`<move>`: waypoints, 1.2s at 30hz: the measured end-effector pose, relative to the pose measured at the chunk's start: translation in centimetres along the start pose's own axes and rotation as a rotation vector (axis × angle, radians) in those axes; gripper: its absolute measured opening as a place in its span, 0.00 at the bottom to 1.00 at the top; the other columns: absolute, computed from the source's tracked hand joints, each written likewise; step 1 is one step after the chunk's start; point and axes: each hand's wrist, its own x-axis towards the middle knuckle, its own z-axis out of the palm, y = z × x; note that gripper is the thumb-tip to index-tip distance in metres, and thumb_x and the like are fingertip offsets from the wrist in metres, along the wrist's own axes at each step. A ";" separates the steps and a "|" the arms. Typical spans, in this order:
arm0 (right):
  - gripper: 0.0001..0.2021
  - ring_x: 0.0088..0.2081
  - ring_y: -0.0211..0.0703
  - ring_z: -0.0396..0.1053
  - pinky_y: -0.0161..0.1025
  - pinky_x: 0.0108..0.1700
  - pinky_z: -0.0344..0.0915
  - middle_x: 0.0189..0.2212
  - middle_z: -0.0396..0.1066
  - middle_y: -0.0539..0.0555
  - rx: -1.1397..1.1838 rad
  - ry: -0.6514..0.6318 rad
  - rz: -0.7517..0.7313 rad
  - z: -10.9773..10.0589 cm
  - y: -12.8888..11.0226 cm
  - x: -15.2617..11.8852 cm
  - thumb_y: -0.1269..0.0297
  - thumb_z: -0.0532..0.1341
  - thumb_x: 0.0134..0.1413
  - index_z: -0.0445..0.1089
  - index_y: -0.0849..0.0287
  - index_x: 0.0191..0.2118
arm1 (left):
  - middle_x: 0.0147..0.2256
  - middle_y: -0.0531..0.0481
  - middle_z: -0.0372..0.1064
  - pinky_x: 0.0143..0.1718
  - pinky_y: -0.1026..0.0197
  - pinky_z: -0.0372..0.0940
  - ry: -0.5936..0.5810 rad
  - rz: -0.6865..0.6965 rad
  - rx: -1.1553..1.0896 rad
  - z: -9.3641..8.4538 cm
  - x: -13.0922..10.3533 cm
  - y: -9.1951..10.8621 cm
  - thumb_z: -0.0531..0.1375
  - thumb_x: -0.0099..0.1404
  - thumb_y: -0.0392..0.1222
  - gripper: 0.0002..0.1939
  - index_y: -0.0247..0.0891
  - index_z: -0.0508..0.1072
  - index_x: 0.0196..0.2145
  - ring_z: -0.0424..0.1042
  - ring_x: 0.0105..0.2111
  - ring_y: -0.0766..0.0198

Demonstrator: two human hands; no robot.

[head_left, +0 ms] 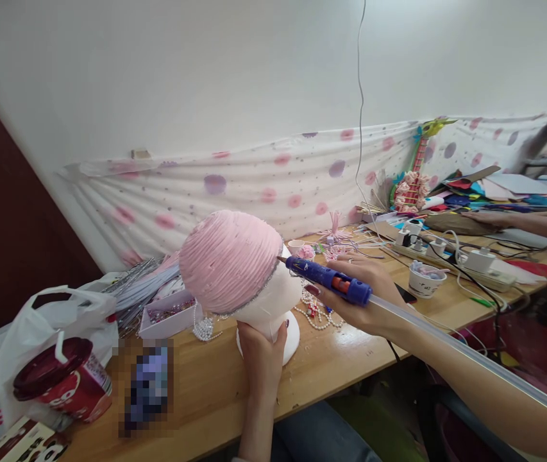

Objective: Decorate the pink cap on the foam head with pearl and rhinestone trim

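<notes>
Left hand (262,350) clasped foam head (270,301); right hand (372,289) clamped glue gun (326,279). Beads (322,317) lay beside foam head. Red cup (78,388), "co" legible, stood near left end of table (206,398).

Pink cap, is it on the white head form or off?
On: the pink cap covers the crown of the white head form, whose bare lower part shows beneath it.

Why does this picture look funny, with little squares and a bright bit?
In the head view, blocky squares hide a patch above the table; the wall is brightest toward its top right; the far right edge looks smeared; the pale stick behind the blue tool shines.
</notes>
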 end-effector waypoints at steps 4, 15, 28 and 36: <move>0.19 0.23 0.39 0.61 0.39 0.27 0.57 0.20 0.65 0.49 -0.012 0.015 0.029 0.0 0.4 0.0 0.49 0.62 0.64 0.63 0.53 0.26 | 0.53 0.26 0.70 0.54 0.36 0.69 0.002 0.009 0.000 -0.1 0.0 0.2 0.69 0.58 0.55 0.40 0.31 0.58 0.59 0.73 0.55 0.37; 0.23 0.23 0.39 0.63 0.39 0.27 0.57 0.19 0.66 0.50 -0.017 0.049 0.084 0.7 0.9 0.8 0.43 0.60 0.63 0.67 0.55 0.25 | 0.53 0.25 0.68 0.55 0.34 0.68 -0.015 -0.002 0.026 -0.1 -0.1 0.1 0.68 0.58 0.55 0.41 0.30 0.56 0.60 0.72 0.55 0.36; 0.20 0.23 0.38 0.61 0.39 0.28 0.57 0.20 0.63 0.47 0.060 0.002 0.059 -0.2 0.1 0.6 0.48 0.61 0.64 0.65 0.55 0.25 | 0.54 0.26 0.69 0.56 0.36 0.67 -0.035 -0.003 0.015 -0.2 0.0 0.1 0.68 0.59 0.54 0.39 0.31 0.57 0.58 0.72 0.56 0.38; 0.22 0.26 0.42 0.65 0.40 0.30 0.57 0.22 0.67 0.50 0.044 0.037 0.094 0.2 0.5 0.7 0.41 0.60 0.64 0.70 0.54 0.28 | 0.53 0.24 0.69 0.55 0.35 0.68 -0.029 -0.019 0.021 -0.2 0.0 0.0 0.67 0.59 0.55 0.39 0.30 0.57 0.58 0.72 0.55 0.36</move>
